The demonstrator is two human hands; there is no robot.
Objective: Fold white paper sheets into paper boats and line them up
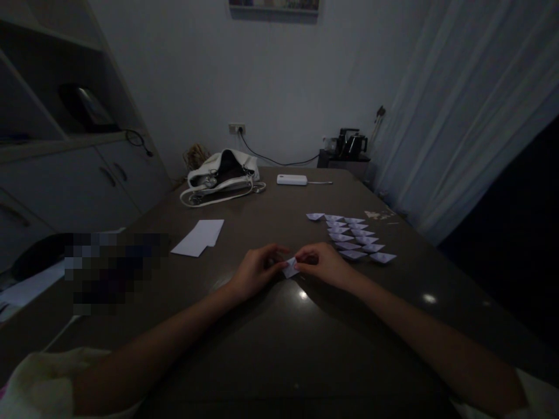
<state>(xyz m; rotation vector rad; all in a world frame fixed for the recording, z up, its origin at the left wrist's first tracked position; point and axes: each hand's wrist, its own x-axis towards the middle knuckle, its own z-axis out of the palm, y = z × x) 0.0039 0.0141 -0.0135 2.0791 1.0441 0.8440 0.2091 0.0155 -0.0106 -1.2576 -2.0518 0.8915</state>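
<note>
A small folded piece of white paper (290, 268) is held between both hands over the middle of the table. My left hand (261, 267) pinches its left side with thumb and fingertips. On the right side, my right hand (321, 265) grips the paper the same way. To the right of my hands, several folded paper boats (353, 235) stand in rows. Flat sheets of white paper (198, 237) lie overlapping to the left of my hands.
Toward the back of the dark table (279, 343) sit a white handbag (225, 174) and a white power bank (292, 180) with a short cable. Paper scraps (378, 215) lie near the right edge. A black kettle (354, 145) stands beyond the table.
</note>
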